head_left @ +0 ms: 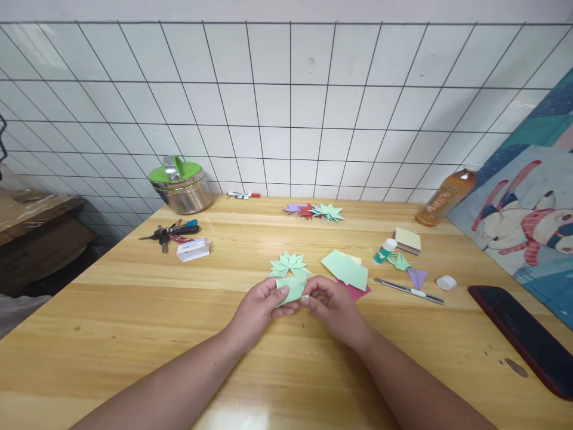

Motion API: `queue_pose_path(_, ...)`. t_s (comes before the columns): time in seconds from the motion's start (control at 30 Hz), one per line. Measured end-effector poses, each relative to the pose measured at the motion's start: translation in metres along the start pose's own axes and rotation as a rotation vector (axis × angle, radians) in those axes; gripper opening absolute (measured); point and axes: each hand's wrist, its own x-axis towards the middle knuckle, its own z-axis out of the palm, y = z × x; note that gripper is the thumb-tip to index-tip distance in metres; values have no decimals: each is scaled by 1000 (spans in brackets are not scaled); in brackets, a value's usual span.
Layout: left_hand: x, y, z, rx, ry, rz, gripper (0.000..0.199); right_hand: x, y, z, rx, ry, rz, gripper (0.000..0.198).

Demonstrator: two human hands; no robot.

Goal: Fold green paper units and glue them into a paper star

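Between my two hands is a small folded piece of light green paper point(292, 288), held just above the table. My left hand point(259, 307) grips its left side, thumb on top. My right hand point(332, 304) pinches its right lower corner with thumb and fingers. Just behind the paper lies a light green folded-paper star shape point(289, 261), its lower part hidden. To the right of my hands, loose green sheets point(347, 270) rest over a magenta sheet point(358, 292) and a yellow one.
On the right are a glue stick point(384, 252), a utility knife point(409, 291), a paper stack point(407, 240), a phone point(521, 334) and a bottle point(447, 197). Several folded stars point(308, 211) lie by the wall. Keys point(170, 233), a small box point(193, 249) and a lidded pot point(185, 190) stand left.
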Motion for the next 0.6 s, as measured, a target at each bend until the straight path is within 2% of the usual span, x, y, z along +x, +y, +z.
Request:
queue_pose_path(0.07, -1, 0, 0, -8, 4, -9, 31, 1, 0, 2, 80, 34, 83, 15)
queue_pose_path(0.17, -1, -3, 0, 16, -23, -8, 28, 1, 0, 5, 147, 135, 127, 25)
queue_pose_path(0.27, -4, -5, -1, 33, -73, 30, 26, 1, 0, 6, 165, 232, 146, 27)
queue_pose_path(0.37, -6, -3, 0, -2, -106, 80, 30, 0, 0, 7, 106, 267, 139, 26)
queue_pose_path(0.5, -6, 1, 6, 165, -50, 101, 30, 0, 0, 9, 73, 292, 127, 26)
queue_pose_path(0.6, -5, 2, 11, 261, 10, 65, 28, 0, -1, 9, 152, 304, 148, 24)
